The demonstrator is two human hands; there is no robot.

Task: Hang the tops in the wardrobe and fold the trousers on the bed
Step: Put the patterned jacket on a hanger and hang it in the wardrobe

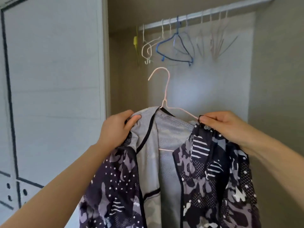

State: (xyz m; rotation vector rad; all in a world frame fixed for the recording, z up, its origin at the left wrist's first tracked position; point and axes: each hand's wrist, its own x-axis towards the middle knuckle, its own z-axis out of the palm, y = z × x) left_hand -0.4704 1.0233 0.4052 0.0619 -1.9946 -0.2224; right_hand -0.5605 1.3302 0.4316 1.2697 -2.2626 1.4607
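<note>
Both hands [115,129] grip jacket [213,170] on hanger [166,89].

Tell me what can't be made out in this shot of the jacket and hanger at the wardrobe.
Head view, hanger: its left arm is hidden under the jacket.
Head view, jacket: hem and sleeves are cut off by the bottom edge.
Head view, pale hangers on the rail: blurred, too faint to count.
Head view, right hand: whether it pinches the wire as well as the cloth; its own fingers cover that.
</note>
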